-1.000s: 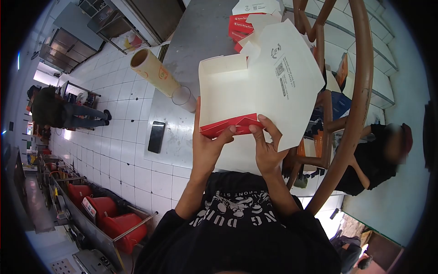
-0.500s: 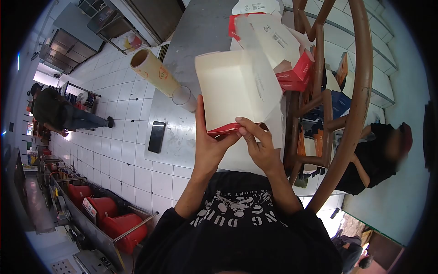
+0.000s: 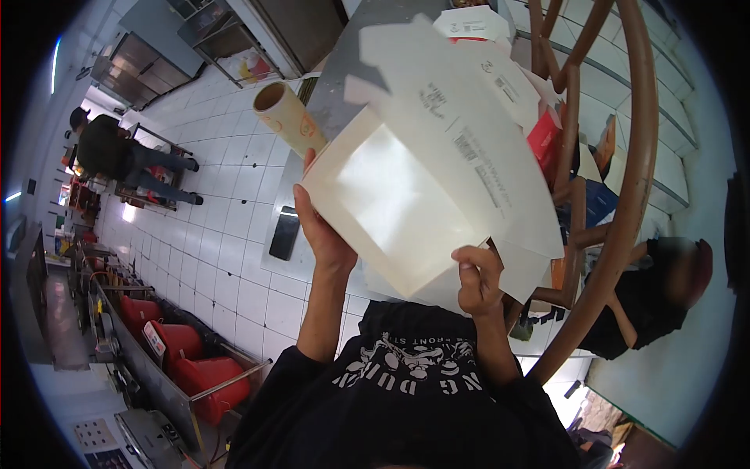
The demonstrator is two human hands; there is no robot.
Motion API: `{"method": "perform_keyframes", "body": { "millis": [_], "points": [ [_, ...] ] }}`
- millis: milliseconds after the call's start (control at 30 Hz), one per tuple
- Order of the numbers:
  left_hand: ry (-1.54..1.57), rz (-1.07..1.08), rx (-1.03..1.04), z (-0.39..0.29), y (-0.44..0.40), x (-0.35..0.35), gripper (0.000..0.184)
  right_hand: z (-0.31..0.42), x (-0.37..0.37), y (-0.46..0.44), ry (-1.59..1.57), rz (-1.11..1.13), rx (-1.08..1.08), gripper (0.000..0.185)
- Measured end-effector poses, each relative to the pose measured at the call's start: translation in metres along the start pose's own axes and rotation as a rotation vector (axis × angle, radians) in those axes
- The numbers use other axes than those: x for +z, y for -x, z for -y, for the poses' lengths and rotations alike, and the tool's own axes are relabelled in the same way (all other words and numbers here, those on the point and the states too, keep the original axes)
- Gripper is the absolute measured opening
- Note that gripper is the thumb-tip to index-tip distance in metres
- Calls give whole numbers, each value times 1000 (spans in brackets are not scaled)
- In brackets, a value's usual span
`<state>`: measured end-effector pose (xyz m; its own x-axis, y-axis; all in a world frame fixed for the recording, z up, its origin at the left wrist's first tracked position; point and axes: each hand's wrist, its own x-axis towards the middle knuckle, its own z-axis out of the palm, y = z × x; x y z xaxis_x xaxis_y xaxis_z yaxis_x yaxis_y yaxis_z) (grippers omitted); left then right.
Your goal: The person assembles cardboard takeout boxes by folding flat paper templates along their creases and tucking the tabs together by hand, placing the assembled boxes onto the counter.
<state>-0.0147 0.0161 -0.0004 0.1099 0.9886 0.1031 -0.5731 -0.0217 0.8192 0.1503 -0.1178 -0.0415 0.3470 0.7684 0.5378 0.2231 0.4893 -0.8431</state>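
A partly folded cardboard box (image 3: pixel 398 207), white inside with a broad printed lid flap, is tilted in front of me over the metal table. My left hand (image 3: pixel 322 238) grips its left wall, the thumb outside and fingers reaching behind. At the near right corner, my right hand (image 3: pixel 479 283) has curled fingers closed on the box's edge. Beyond the box lie more red and white cardboard boxes (image 3: pixel 512 94). A yellowish printed roll (image 3: pixel 291 119) stands past my left fingertips, its lower end hidden. Left of my left wrist, a black phone (image 3: pixel 283 233) lies on the table.
A brown tubular rail (image 3: pixel 637 141) runs along the table's right side, with a person in a red cap (image 3: pixel 656 289) beyond it. Another person (image 3: pixel 117 156) stands far left. Red containers (image 3: pixel 207 383) sit in a metal rack at lower left.
The box has turned and tilted, its lid flap swinging wide on the right. My hands have moved apart, the left up the left wall, the right to the near corner.
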Motion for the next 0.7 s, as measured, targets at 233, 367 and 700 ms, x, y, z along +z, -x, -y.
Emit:
{"method": "perform_keyframes", "body": {
  "millis": [233, 367, 700],
  "points": [
    [-218, -413, 38, -10, -3, 22, 65, 3, 7, 7, 109, 102, 33, 22],
    [-282, -354, 26, -6, -2, 11, 66, 6, 9, 0, 83, 117, 13, 22],
    [-246, 87, 37, -14, 3, 17, 64, -28, -8, -19, -91, -317, 245, 23]
  ]
}}
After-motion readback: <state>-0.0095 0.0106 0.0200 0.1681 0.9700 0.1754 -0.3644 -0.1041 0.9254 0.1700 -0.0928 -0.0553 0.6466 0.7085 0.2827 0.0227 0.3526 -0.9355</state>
